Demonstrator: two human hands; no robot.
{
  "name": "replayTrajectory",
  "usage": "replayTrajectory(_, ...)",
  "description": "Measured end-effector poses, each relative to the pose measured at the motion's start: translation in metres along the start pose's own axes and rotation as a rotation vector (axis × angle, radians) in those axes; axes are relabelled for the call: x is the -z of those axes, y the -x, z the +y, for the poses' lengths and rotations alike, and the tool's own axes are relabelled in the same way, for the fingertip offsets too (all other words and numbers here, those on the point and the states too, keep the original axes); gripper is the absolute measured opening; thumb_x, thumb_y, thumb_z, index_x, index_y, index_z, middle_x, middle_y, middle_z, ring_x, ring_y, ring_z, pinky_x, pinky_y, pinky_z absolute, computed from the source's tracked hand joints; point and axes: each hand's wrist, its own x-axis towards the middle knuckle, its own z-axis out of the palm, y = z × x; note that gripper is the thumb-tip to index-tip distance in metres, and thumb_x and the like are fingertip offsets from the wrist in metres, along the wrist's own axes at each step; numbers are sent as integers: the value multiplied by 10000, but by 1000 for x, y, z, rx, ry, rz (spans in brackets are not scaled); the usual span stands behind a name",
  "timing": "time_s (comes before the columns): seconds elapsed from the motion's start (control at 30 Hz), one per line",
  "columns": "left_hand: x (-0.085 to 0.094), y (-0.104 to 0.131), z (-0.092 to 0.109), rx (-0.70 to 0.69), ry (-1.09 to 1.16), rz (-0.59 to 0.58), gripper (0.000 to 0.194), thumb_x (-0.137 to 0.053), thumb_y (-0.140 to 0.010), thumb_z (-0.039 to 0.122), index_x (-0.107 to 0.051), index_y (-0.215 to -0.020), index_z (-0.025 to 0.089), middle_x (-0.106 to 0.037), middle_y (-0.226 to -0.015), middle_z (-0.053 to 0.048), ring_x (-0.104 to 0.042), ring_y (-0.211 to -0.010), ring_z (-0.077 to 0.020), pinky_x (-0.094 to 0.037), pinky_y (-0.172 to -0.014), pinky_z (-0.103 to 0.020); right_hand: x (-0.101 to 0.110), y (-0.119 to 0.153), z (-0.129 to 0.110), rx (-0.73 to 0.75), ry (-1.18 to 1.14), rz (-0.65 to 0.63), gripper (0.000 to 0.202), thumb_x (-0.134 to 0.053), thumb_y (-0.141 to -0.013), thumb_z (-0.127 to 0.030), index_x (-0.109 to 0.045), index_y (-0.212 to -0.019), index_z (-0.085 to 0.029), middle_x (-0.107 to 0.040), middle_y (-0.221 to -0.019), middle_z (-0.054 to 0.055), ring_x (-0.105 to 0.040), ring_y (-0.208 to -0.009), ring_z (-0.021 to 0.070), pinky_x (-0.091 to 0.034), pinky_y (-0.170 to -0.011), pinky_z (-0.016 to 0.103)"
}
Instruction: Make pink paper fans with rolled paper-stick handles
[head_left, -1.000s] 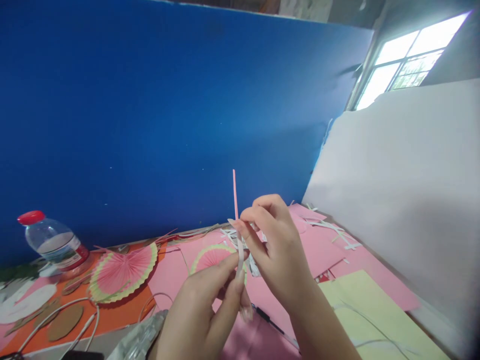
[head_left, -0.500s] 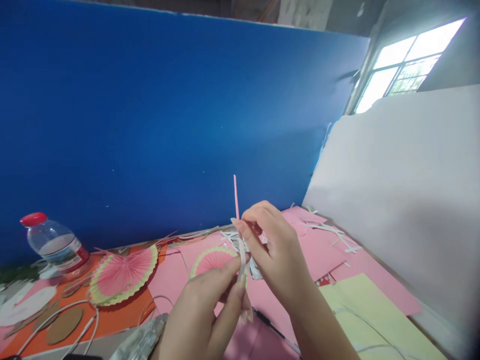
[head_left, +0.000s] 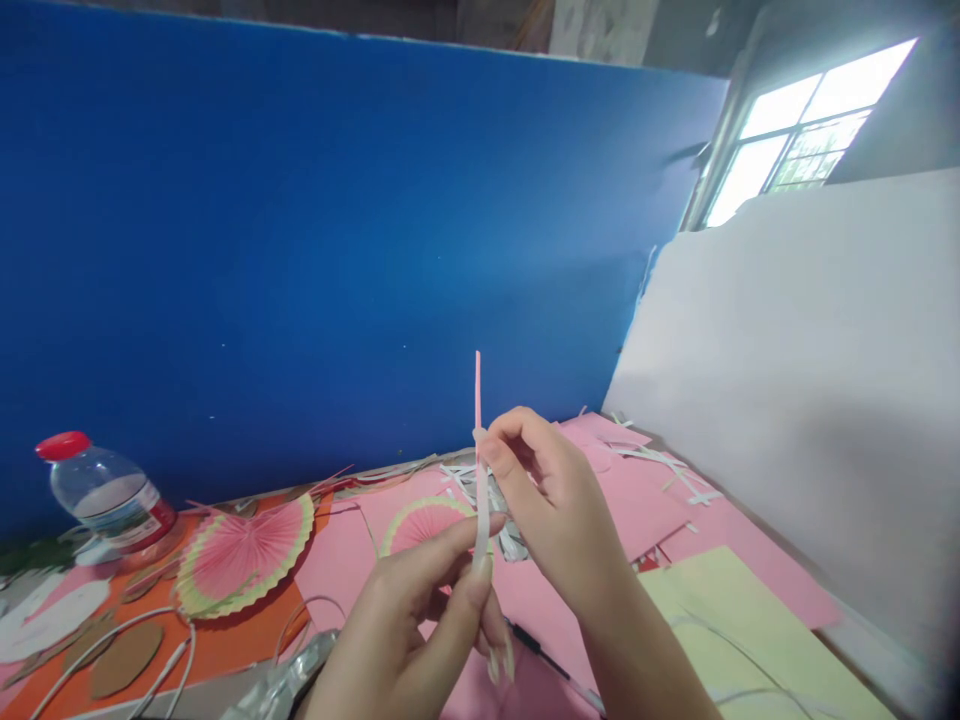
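bottle label (head_left: 129, 517) — no legible text

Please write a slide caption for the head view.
Left hand and right hand hold a narrow strip upright before a blue panel.

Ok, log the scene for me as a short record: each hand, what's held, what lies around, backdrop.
Left hand: pinching the strip's lower part
Right hand: pinching higher up
Held: narrow strip, upright, white below, pink on top
Picture left: red-capped bottle, pink fan with yellow edge
Behind left hand: second fan, partly hidden
Between wrists: black pen
Picture right: pale yellow sheet
Backdrop: blue panel
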Motion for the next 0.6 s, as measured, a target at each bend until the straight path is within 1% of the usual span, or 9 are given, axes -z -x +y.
replayTrajectory(0.2, -1, -2, -1, -24, -26, 8, 305, -431, -942, 266, -573, -1209, 223, -568, -628, 24, -556, -577, -96, -495, -596, -190, -1, 1, -1, 67, 69, 41, 222, -453, -955, -267, -448, -739, -218, -457, -691, -39, -451, -628, 117, -372, -592, 251)
replayTrajectory(0.3, -1, -3, 1, -26, -42, 0, 268, -430, -943, 254, -594, -1151, 215, -574, -626, 25, -561, -570, -94, -491, -592, -183, -1, 2, -1, 94, 116, 47, 209, -453, -954, -251, -455, -748, -220, -459, -685, -39, -453, -622, 117, -371, -589, 252)
replayTrajectory(0.37, 0, -3, 3, -28, -58, -5, 249, -428, -943, 250, -609, -1109, 207, -587, -627, 20, -564, -568, -96, -489, -585, -182, -2, 2, -1, 88, 126, 38, 200, -452, -955, -252, -457, -757, -223, -461, -679, -43, -457, -617, 114, -372, -588, 249)
replayTrajectory(0.5, 0, -1, 5, -36, -94, -8, 245, -422, -942, 258, -601, -1102, 208, -590, -633, 18, -560, -574, -101, -490, -587, -186, -2, 1, -2, 60, 123, 13, 202, -451, -957, -268, -457, -759, -227, -462, -671, -50, -448, -601, 106, -364, -564, 238)
replayTrajectory(0.6, 0, -1, 3, -31, -108, -35, 221, -438, -936, 262, -627, -1031, 198, -588, -628, 16, -562, -569, -101, -493, -594, -195, -1, -1, 2, 19, 135, 39, 210, -449, -957, -302, -460, -761, -227, -460, -656, -51, -428, -569, 106, -340, -522, 241)
